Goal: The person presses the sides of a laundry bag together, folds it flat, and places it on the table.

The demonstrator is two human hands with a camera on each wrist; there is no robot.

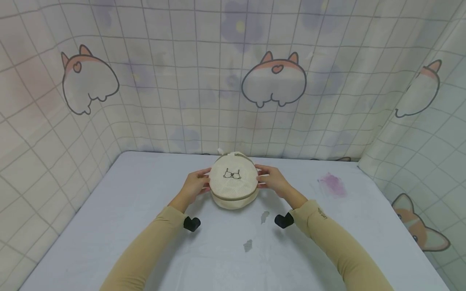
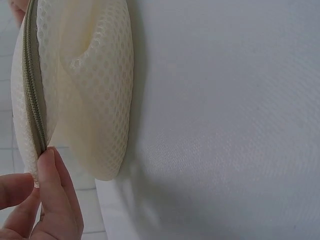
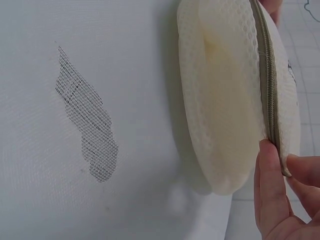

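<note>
On my head view, a round cream mesh pouch (image 1: 234, 182) is at the far side of the white desk (image 1: 214, 266), its lid tilted toward me and bearing a line drawing of glasses (image 1: 232, 174). I can't tell whether its base rests fully on the cloth. The left hand (image 1: 194, 184) grasps its left edge and the right hand (image 1: 274, 180) grasps its right edge, one on each side. Both arms wear tan sleeves (image 1: 140, 252), with a dark piece at each wrist. Nearer me I see two small grey patches (image 1: 248, 245) on the desk, and over to the right a pink stain (image 1: 333, 184). Behind hangs a checked cloth (image 1: 204, 93) printed with corgi rear ends.

On my left wrist view, the thumb and fingers pinch the lid's rim right beside the zipper (image 2: 31, 90). The mesh side wall below sags into a fold.

On my right wrist view, the other thumb and fingertips pinch the rim in the same way, at the zipper's edge. The pouch's side wall is dented inward here, and one grey patch lies on the desk, apart from the pouch.
</note>
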